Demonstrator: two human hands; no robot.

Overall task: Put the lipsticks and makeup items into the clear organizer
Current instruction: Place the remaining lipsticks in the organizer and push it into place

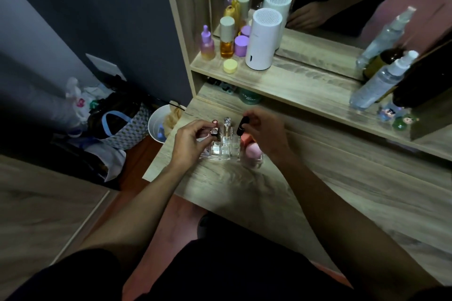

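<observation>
The left hand (pixel 189 140) is pinching a rose-capped lipstick (pixel 214 127) over the clear organizer (pixel 226 151) lying between the 2 hands. The right hand (pixel 263 129) is gripping a black lipstick (pixel 242 126); lowering each upright should be seating them cleanly.

Sponges (pixel 252 153) in organizer (pixel 221 151) right end; organizer on desk (pixel 318 178).

No text or label here is legible
</observation>
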